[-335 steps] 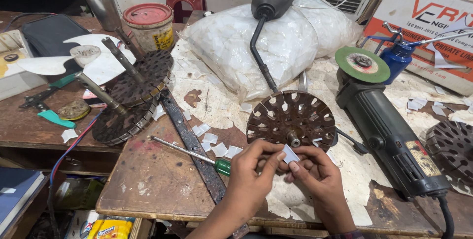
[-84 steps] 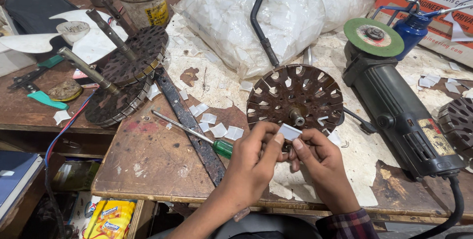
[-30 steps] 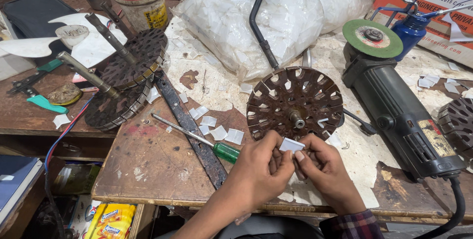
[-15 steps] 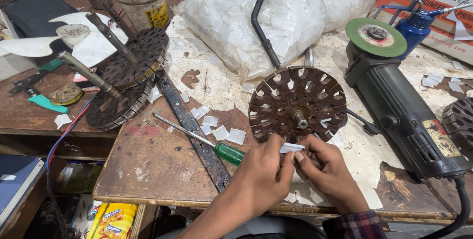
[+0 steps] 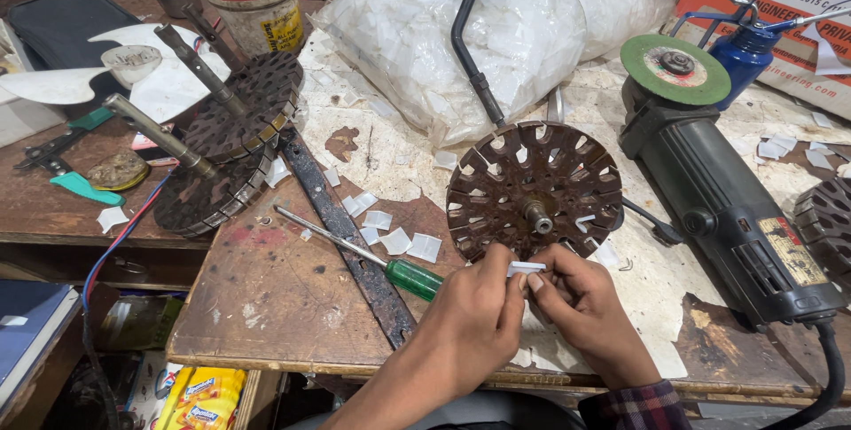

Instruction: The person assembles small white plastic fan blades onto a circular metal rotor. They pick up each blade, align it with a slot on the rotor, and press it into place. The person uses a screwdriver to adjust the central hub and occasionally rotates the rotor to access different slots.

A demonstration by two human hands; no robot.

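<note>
I am watching both hands pinching one small white slip [image 5: 526, 267] just at the near rim of the slotted rusty core [image 5: 534, 203], which is lying flat on the surface [image 5: 266, 306]. To my eye the slip could be buckling or slipping out sideways, since it is thin, folded and held only by its ends, and the slot edges are looking rough enough to be snagging or tearing it. The core is also sitting loose on its shaft stub, so a push could be rocking it away. The left hand [image 5: 474, 319] is closing thumb and forefinger on the slip's left end; the right hand [image 5: 581, 301] is closing its fingertips on the right end, so each grip is clamped on the slip, with the other fingers curled under. A green-handled screwdriver [image 5: 355, 253] is lying just beside the left hand, its handle nearly touching the knuckles, and I am judging that a nudge could be rolling it. More white slips [image 5: 390, 235] are lying scattered near it, and a grinder [image 5: 727, 208] is resting to the right, well apart from the hands.
</note>
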